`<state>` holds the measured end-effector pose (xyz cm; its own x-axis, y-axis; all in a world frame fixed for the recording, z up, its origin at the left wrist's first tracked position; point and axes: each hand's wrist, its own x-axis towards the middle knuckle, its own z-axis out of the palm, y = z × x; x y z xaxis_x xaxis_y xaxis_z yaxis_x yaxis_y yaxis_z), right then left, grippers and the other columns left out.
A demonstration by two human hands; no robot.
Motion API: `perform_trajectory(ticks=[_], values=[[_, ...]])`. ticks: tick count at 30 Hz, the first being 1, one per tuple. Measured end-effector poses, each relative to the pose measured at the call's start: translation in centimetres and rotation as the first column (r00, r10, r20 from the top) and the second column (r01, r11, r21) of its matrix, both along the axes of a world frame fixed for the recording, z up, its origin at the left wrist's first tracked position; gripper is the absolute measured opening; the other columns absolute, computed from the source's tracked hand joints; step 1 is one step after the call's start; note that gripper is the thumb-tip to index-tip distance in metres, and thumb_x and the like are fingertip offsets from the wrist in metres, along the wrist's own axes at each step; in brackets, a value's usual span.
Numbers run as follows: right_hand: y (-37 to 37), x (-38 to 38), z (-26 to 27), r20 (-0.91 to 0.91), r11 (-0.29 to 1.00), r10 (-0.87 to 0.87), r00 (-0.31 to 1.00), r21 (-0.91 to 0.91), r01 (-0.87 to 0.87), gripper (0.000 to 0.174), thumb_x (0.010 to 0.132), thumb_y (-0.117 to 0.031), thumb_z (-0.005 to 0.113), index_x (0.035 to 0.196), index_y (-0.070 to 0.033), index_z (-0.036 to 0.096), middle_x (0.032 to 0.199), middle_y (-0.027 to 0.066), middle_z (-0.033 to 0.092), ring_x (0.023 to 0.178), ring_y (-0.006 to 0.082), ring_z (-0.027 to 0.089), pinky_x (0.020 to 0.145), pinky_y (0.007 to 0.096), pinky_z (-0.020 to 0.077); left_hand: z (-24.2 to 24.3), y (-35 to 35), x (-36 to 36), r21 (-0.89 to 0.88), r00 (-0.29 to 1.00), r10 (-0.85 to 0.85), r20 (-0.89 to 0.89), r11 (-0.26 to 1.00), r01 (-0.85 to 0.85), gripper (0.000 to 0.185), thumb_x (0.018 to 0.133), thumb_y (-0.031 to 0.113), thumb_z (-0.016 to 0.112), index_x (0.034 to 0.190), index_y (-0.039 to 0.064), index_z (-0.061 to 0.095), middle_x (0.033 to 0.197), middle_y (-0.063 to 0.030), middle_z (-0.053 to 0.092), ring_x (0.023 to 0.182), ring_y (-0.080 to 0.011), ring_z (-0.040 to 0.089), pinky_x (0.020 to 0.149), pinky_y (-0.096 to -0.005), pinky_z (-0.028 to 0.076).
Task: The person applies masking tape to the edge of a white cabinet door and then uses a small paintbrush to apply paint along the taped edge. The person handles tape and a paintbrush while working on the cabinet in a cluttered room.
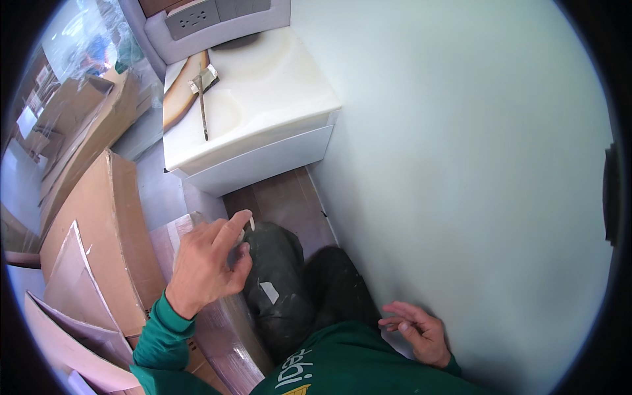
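My left hand (212, 259) is raised over my left knee, its index finger and thumb apart. A small white strip (252, 223) shows at the index fingertip; whether it is held or stuck there I cannot tell. My right hand (417, 333) is low beside the pale green wall (469, 148), fingers loosely spread, with nothing visible in it. In front of me stands a white cabinet with a glossy stone-look top (266, 89). A thin stick or brush (203, 113) lies on it, one end across a crumpled foil piece (204, 79). A white patch (269, 292) is on my dark trousers.
Large cardboard boxes (91, 217) and loose cardboard flaps (74, 281) crowd the left side. A film-wrapped box (229, 326) stands close by my left leg. Behind the cabinet top is a padded panel with grey power sockets (192, 19). Brown floor tiles (281, 197) show below the cabinet.
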<state>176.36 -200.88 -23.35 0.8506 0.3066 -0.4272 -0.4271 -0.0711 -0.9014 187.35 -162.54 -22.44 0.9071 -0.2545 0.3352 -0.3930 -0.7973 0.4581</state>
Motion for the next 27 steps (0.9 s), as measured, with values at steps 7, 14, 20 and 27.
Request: perform_trajectory(ticks=[7,14,20,27], values=[[1.4,1.9,-4.5,-0.045,0.997,0.046,0.998,0.059,-0.043,0.045,0.1,-0.006,0.057,0.142,0.003,0.046,0.133,0.0185,0.06,0.114,0.0251,0.064,0.099,0.0355,0.0504,3.0,-0.8,3.2,-0.281,0.986,-0.163,-0.038,0.949,0.146,0.045,0.072,0.003,0.066,0.117,0.002,0.067,0.073,-0.0055,0.059,0.063,-0.0163,0.058,0.061,-0.0294,0.047],[9.9,10.8,-9.3,0.148,0.968,0.007,0.989,0.247,-0.044,0.034,0.099,-0.012,0.058,0.128,0.005,0.058,0.113,0.0166,0.069,0.1,0.0235,0.069,0.089,0.0338,0.0546,11.1,-4.2,14.3,-0.316,0.897,-0.149,0.417,0.901,0.297,0.031,0.084,0.001,0.063,0.113,-0.005,0.068,0.072,-0.0003,0.059,0.062,-0.0083,0.056,0.06,-0.0238,0.046],[16.4,19.4,-8.2,0.314,0.901,-0.29,0.904,0.408,0.147,0.027,0.1,-0.017,0.06,0.116,0.003,0.065,0.101,0.0117,0.071,0.086,0.0178,0.069,0.077,0.0286,0.0537,9.3,-8.3,15.2,-0.915,0.846,0.362,0.391,0.252,0.314,0.027,0.089,0.006,0.063,0.111,-0.009,0.066,0.073,-0.0056,0.062,0.06,-0.0108,0.058,0.054,-0.024,0.046],[15.6,20.5,-9.1,0.266,0.877,-0.363,0.893,0.422,0.231,0.033,0.103,-0.027,0.055,0.116,0.0,0.067,0.107,0.0101,0.07,0.094,0.0161,0.067,0.077,0.028,0.0511,-3.0,-10.2,10.9,-0.998,0.973,0.229,-0.021,0.051,-0.033,0.035,0.094,0.013,0.053,0.118,-0.012,0.061,0.072,-0.0101,0.061,0.057,-0.0173,0.058,0.053,-0.0282,0.044]])
